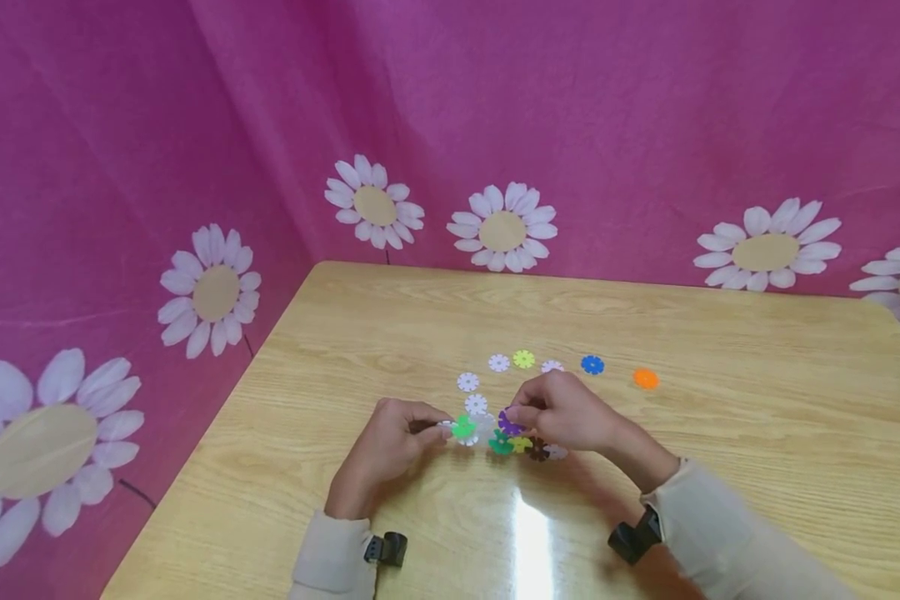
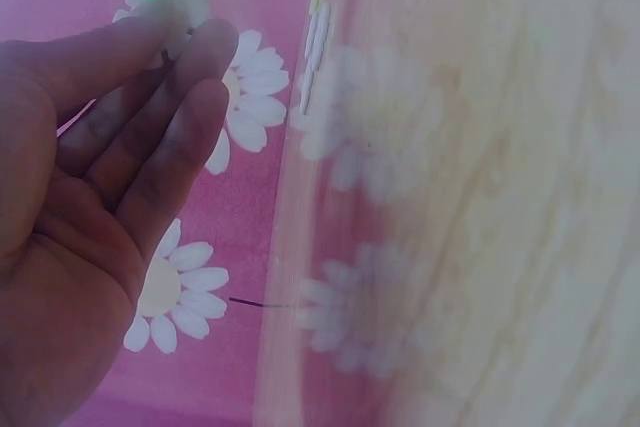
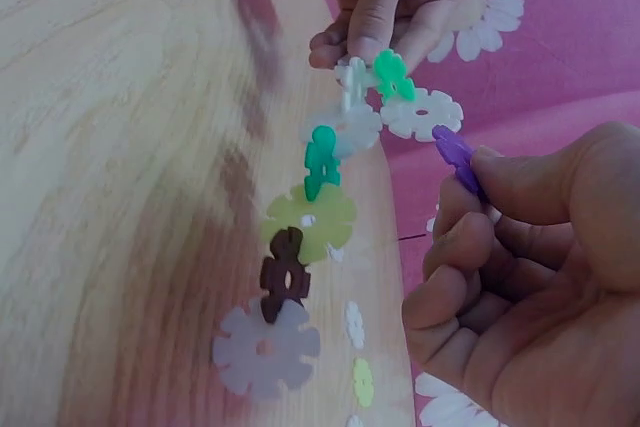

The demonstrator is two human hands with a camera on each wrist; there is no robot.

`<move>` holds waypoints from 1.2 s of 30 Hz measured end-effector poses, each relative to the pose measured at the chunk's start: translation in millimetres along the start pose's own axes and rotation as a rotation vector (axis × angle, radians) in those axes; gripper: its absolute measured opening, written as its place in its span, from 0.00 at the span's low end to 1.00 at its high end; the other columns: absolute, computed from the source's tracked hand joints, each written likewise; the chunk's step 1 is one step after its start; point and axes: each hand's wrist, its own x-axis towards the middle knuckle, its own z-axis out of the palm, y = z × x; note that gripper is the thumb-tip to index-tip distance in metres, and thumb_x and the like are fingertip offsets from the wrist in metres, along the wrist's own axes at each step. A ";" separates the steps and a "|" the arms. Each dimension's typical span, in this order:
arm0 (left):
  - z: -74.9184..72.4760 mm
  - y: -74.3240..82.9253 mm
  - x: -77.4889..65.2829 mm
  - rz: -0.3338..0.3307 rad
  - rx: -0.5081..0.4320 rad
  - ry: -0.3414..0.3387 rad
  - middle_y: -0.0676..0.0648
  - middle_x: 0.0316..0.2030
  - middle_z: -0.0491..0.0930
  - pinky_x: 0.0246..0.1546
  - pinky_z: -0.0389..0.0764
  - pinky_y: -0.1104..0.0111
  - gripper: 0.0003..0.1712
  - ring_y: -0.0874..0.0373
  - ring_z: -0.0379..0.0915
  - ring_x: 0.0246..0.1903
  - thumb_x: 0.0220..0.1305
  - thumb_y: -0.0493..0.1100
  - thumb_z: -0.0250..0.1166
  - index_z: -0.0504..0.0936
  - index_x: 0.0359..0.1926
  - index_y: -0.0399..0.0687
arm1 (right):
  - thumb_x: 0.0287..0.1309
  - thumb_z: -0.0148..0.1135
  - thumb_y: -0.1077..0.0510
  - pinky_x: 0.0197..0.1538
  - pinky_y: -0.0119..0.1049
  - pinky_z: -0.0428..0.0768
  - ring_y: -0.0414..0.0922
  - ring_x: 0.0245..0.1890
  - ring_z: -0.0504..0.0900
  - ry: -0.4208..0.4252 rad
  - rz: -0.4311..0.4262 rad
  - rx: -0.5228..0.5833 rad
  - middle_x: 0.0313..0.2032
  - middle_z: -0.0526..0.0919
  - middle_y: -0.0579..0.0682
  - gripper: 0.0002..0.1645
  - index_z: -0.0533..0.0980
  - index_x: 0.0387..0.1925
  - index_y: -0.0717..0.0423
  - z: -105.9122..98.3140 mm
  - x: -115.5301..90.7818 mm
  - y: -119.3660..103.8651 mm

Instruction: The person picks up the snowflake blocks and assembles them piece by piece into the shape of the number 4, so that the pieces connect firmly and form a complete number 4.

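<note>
My left hand [image 1: 386,442] pinches a white notched disc [image 3: 352,82] at one end of a chain of flower-shaped plastic discs. A bright green disc [image 1: 462,427] sits beside its fingertips, joined to a white disc [image 3: 424,114]. From there the chain runs through a dark green disc [image 3: 322,161], a yellow disc [image 3: 310,217], a brown disc [image 3: 286,275] and a pale translucent disc [image 3: 266,349]. Between thumb and index finger, my right hand [image 1: 562,412] holds a purple disc [image 3: 458,155]. Its edge is close to the white disc; whether they touch I cannot tell.
Loose discs lie beyond the hands on the wooden table [image 1: 757,400]: several white ones [image 1: 467,382], a yellow-green one [image 1: 523,359], a blue one [image 1: 592,365] and an orange one [image 1: 646,379]. A pink cloth with daisies [image 1: 615,125] hangs behind and at the left.
</note>
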 end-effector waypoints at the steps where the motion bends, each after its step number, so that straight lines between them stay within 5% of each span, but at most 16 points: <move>1: 0.1 0.1 -0.1 0.000 -0.001 0.001 0.54 0.36 0.87 0.45 0.81 0.62 0.05 0.62 0.82 0.39 0.64 0.36 0.69 0.91 0.38 0.46 | 0.67 0.61 0.62 0.21 0.30 0.65 0.37 0.16 0.66 -0.001 0.005 0.005 0.17 0.75 0.45 0.11 0.83 0.28 0.59 0.8 0.3 -0.1; 23: 0.8 3.0 -0.3 0.016 0.029 0.013 0.53 0.34 0.87 0.43 0.82 0.65 0.03 0.65 0.81 0.36 0.62 0.37 0.71 0.91 0.37 0.46 | 0.66 0.61 0.64 0.23 0.31 0.69 0.39 0.21 0.71 0.021 0.096 0.033 0.21 0.81 0.48 0.09 0.85 0.31 0.60 3.2 2.8 -2.4; 36: 7.0 2.8 5.3 0.153 0.023 0.065 0.50 0.33 0.88 0.40 0.82 0.68 0.04 0.62 0.84 0.35 0.58 0.32 0.73 0.91 0.34 0.43 | 0.63 0.62 0.64 0.23 0.34 0.71 0.39 0.20 0.71 0.054 0.142 0.010 0.21 0.81 0.45 0.11 0.84 0.25 0.58 3.6 2.8 -9.4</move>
